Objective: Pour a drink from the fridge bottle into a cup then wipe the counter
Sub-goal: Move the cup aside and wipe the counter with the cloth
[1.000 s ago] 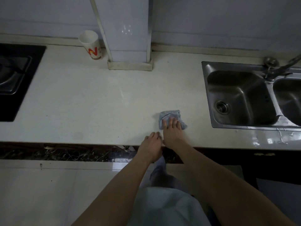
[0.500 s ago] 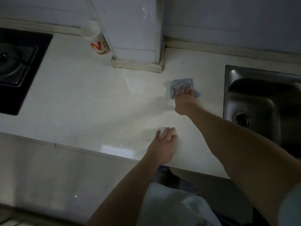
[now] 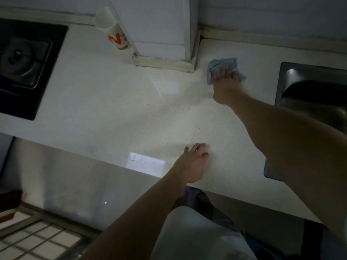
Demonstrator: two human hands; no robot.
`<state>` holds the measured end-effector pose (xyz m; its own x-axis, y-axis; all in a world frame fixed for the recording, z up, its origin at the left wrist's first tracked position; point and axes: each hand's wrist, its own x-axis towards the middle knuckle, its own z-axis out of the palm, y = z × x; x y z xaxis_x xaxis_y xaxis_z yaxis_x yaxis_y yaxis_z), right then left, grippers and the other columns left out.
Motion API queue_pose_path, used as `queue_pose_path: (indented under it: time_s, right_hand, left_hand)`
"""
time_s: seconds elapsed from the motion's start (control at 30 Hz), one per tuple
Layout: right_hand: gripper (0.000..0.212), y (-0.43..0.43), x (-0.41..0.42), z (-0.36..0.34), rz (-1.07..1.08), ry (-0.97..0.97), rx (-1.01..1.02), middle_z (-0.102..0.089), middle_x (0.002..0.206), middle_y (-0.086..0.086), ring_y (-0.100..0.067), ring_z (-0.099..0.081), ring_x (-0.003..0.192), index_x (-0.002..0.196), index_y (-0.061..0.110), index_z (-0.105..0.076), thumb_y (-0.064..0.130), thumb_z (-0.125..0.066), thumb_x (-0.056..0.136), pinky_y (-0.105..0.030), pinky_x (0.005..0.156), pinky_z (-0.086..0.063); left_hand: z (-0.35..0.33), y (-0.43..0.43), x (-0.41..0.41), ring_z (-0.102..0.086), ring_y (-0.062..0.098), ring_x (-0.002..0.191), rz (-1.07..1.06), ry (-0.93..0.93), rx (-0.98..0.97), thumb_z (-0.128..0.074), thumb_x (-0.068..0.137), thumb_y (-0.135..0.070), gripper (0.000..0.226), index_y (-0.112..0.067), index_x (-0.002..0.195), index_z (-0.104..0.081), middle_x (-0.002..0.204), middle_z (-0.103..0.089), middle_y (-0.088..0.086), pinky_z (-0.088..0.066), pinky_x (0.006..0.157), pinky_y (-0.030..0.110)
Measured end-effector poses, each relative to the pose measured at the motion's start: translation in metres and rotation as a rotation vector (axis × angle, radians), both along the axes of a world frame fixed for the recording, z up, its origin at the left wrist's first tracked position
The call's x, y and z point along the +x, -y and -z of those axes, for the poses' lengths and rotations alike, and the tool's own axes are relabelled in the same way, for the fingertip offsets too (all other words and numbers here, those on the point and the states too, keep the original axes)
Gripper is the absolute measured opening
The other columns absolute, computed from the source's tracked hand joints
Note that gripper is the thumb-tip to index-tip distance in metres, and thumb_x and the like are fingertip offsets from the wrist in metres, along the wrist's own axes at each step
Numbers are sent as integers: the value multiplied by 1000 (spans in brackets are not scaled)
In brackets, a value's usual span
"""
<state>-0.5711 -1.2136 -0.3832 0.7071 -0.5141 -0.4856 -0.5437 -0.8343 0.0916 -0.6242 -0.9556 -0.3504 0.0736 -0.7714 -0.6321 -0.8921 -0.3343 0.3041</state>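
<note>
The job in hand looks like the wiping, and doing it well probably means flat, overlapping strokes across the pale table (image 3: 105,102), from the dark stove (image 3: 24,66) at the upper left over to the right side, with firm, even pressure so the rag does not bunch or skip. The paper cup (image 3: 114,32), the task's cup, stands at the back of the table in the upper middle, just beside the left face of the white pillar (image 3: 163,34); any stroke near it should go gently, since a light cup could tip, and whether it holds drink cannot be told. No bottle is in view. Lower middle, the left hand (image 3: 191,164) rests near the table's front edge, its fingers (image 3: 199,148) straight and together, lying flat on the surface and holding nothing, apparently a brace. To the upper right, the right hand (image 3: 226,87) presses the blue cloth (image 3: 221,62) down just right of the pillar's base, its fingers (image 3: 224,73) stretched out and slightly spread on top of the cloth, not curled around it. The steel sink (image 3: 309,94) lies at the right edge, near the cloth.
</note>
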Motion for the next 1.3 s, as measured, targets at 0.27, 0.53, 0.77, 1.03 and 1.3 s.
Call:
queue_pose_path:
  time_s: [0.27, 0.53, 0.77, 1.03, 1.3]
  right_hand:
    - [72, -28, -46, 0, 8, -26, 12, -4, 160, -19, -40, -7, 147, 153, 14, -6, 27, -46, 94, -50, 117, -16]
    - [80, -115, -124, -3, 60, 51, 40, -9, 158, -20, -41, -10, 145, 151, 16, -12, 29, -57, 87, -49, 118, -14]
    - [76, -213, -183, -9, 151, 26, 61, -1, 159, -23, -41, -1, 147, 153, 11, -4, 34, -45, 94, -50, 120, -4]
    - [73, -286, -248, -16, 278, 58, 83, 5, 161, -20, -38, 6, 148, 154, 13, 0, 23, -42, 96, -48, 121, 3]
    - [72, -286, -260, -12, 383, 124, 80, -3, 162, -15, -34, 2, 150, 155, 16, -8, 16, -43, 92, -44, 122, -1]
  left_hand:
    - [4, -2, 5, -2, 29, 151, -5, -63, 9, -49, 95, -10, 61, -9, 152, -29, 165, -5, 8, -15, 123, 47]
    - [5, -10, 7, -5, 27, 151, 32, -46, -21, -50, 94, -11, 64, -12, 154, -26, 165, -2, 7, -19, 121, 44]
    - [3, -43, -26, -34, 26, 135, 68, 30, -148, -52, 89, -12, 52, -3, 139, -42, 152, -32, 12, -40, 101, 39]
    - [12, -87, -56, -40, 27, 126, 112, 19, -201, -54, 89, -22, 44, -8, 130, -47, 138, -39, 10, -45, 95, 42]
    - [-8, -84, -62, -45, 26, 124, 159, 20, -97, -52, 94, -22, 37, -9, 129, -49, 133, -47, 10, -44, 94, 40]
